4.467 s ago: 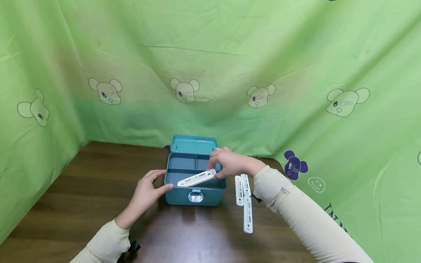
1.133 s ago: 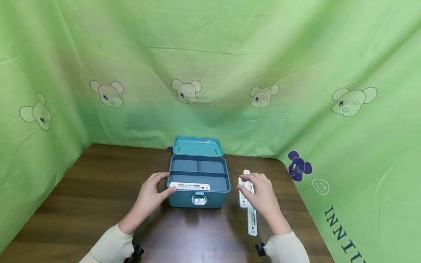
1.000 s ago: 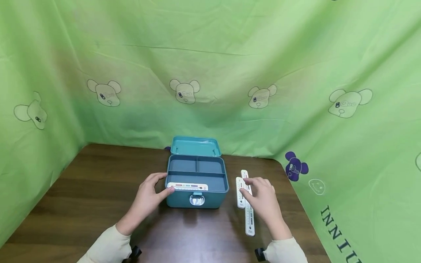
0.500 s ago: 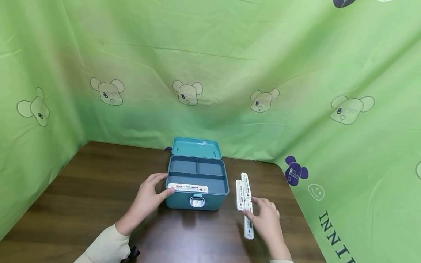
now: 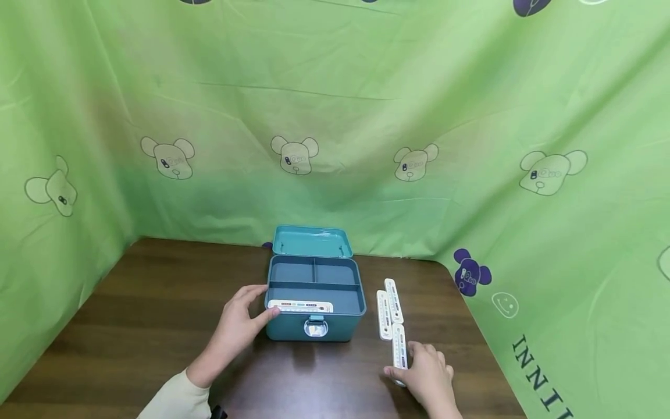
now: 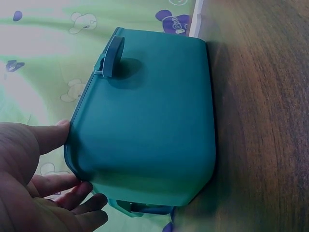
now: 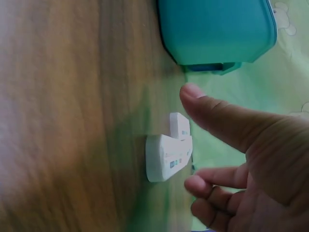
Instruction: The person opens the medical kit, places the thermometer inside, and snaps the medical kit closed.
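I am finding the right hand (image 5: 426, 375) spread, thumb and fingers standing apart about the near strip (image 5: 399, 346), gripping nothing; contact I cannot tell. The left hand (image 5: 235, 329) is resting, thumb and fingers spread, at the near left corner of the teal box (image 5: 337, 329). I am judging the step in hand as picking up; the next move is calling for a pinch across the strip's long edges. That white, round-ended, scale-printed piece is lying right of the box on the table (image 5: 157, 302), with the left strip (image 5: 384, 315) and far strip (image 5: 394, 301) lying beyond.
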Demonstrator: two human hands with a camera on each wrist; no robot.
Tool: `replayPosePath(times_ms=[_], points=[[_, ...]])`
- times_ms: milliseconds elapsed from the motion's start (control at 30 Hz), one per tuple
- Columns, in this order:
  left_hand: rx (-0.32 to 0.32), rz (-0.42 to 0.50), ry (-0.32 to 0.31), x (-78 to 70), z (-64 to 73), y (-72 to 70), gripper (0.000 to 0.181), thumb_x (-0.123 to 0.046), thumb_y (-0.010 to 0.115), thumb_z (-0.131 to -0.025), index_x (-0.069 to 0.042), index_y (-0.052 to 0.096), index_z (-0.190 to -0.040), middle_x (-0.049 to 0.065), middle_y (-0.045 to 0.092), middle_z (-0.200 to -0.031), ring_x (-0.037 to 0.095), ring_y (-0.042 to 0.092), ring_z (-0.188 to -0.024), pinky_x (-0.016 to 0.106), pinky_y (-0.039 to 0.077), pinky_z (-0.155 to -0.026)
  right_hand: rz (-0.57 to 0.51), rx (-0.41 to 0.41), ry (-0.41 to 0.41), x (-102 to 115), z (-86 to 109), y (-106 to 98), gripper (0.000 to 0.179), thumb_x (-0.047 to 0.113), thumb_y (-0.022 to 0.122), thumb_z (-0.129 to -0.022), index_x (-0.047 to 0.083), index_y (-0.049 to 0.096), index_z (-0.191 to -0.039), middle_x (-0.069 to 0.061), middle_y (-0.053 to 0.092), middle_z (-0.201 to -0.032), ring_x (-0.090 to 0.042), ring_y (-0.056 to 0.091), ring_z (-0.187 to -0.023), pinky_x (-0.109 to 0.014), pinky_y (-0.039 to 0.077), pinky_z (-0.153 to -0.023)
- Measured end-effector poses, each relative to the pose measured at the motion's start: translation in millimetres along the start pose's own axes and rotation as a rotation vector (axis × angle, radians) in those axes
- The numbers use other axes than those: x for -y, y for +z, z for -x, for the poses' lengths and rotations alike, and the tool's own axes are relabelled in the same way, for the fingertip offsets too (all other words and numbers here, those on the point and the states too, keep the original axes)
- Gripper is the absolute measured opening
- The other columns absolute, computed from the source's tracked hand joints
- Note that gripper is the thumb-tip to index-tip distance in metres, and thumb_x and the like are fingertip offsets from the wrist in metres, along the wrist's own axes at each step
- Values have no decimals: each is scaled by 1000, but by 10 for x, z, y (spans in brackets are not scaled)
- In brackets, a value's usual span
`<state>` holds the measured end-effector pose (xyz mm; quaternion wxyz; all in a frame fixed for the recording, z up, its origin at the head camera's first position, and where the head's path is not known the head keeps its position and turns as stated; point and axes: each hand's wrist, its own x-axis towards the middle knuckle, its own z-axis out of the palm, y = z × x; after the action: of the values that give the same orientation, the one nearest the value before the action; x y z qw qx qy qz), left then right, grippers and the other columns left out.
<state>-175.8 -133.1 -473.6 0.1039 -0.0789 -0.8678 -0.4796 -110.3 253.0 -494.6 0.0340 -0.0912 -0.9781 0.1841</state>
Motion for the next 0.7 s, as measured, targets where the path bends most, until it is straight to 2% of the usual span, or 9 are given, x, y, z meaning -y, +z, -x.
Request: replayPosePath(times_ms=[100, 267, 533, 700], points=[[2, -4, 9, 7, -16, 0, 60, -29, 84, -87, -4, 64, -137, 12, 61, -137, 33, 58, -130, 55, 47, -108, -19, 7, 41, -15, 31, 54, 77, 55, 92, -62, 3, 70, -113, -13, 68, -99, -37, 59, -95, -53, 40, -77], [-1, -22, 12, 20, -10, -12, 59, -30, 83, -88, -4, 65, -137, 11, 62, -136, 32, 59, -129, 56, 47, -107, -24, 40, 116, -73, 89, 172, 70, 55, 91, -63, 3, 68, -103, -11, 65, -90, -39, 60, -92, -59, 40, -77], [-19, -29, 19, 5, -19, -29, 58, -29, 83, -88, -4, 65, -137, 12, 63, -135, 33, 59, -128, 56, 48, -107, -27, 17, 151, -30, 90, 282, 50, 47, 89, -69, 7, 67, -89, -12, 65, -84, -41, 62, -90, -60, 40, -76], [-17, -15, 20, -3, 1, 14, 57, -27, 84, -87, -4, 66, -135, 10, 64, -133, 32, 60, -127, 55, 49, -105, 16, 36, 191, -56, 129, 292, 46, 45, 85, -71, 7, 61, -79, -12, 63, -76, -42, 63, -81, -62, 42, -73]])
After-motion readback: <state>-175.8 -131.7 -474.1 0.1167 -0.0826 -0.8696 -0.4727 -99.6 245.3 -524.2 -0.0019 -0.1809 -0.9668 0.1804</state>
